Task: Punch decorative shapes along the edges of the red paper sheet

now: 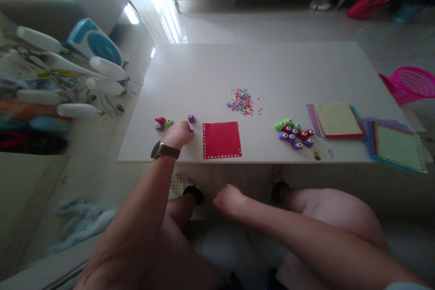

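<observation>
My left hand (179, 135), with a watch (165, 150) on its wrist, is closed at the table's left side. Its fingers are on a purple craft paper punch (191, 131), mostly hidden by them. Another purple punch (190, 118) stands just beyond, and red, green and purple punches (164, 123) sit left of the hand. To its right lies a red paper sheet (222, 139) with small punched shapes along its left and bottom edges. My right hand (229, 201) is curled closed above my lap, below the table's front edge, with nothing visible in it.
Punched confetti (242, 101) is heaped mid-table. More punches (295, 134) cluster right of the red sheet, by two small flat pieces (316, 156). Coloured paper stacks (337, 119) and edge-punched sheets (397, 145) lie at the right; a pink basket (413, 84) stands beyond the table (197, 72).
</observation>
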Available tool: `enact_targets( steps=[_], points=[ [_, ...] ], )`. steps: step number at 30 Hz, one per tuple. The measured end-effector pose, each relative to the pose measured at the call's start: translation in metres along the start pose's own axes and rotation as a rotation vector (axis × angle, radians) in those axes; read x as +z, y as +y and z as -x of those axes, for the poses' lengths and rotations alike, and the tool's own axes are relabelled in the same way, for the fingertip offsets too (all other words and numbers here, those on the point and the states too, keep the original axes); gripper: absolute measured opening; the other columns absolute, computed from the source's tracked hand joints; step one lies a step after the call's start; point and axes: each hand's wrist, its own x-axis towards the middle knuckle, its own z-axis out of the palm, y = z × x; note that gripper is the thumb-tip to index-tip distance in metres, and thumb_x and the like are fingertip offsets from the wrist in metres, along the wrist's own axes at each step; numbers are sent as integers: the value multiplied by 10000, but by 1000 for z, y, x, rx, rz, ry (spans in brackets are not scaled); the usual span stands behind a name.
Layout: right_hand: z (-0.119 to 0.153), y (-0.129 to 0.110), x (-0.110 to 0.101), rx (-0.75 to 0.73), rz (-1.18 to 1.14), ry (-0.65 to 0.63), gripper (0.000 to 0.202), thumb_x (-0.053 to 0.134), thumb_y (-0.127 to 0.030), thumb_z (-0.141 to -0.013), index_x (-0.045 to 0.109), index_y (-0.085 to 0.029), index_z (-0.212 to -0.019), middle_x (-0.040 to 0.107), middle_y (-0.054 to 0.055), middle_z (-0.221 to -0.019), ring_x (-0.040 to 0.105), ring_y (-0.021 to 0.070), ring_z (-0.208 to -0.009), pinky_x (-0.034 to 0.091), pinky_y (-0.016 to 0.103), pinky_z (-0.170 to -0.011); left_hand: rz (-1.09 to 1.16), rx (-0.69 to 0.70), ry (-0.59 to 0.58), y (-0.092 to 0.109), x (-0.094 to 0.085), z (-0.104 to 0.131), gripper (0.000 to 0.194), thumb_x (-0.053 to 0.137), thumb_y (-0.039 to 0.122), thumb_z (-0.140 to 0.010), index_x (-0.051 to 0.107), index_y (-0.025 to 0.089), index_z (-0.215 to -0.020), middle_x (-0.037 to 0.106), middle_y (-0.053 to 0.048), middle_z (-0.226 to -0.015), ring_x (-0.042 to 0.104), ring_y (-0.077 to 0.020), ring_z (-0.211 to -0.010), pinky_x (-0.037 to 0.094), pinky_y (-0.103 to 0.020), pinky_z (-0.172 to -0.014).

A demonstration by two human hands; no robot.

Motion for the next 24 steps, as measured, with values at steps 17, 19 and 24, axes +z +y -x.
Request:
enact_targets(
  steps=[17,19,24],
  points=[
    [66,142,-49,135,-888,1269,209,727,-175,-839,642,-211,-1026,712,54,-1066,696,160,-794,585,295,-700,1014,408,-614,99,22,29,409,879,471,-771,741,100,-877,738,-61,-832,659,-126,-751,490,-251,-718],
    [67,142,-48,128,-897,1242,164,724,-157,-839,650,-206,-977,722,44,-1010,703,158,-782,589,294,-705,1053,398,-635,103,25,30,362,860,433,-806,722,101,-847,723,-46,-805,656,-114,-738,498,-245,-731],
    [65,144,-46,170,-910,1225,229,794,-183,-811,668,-207,-1001,742,37,-1016,705,164,-808,602,310,-752,1089,299,-628,110,28,35,253,714,292,-962,644,111,-800,701,-41,-763,681,-109,-720,523,-245,-746]
  ],
)
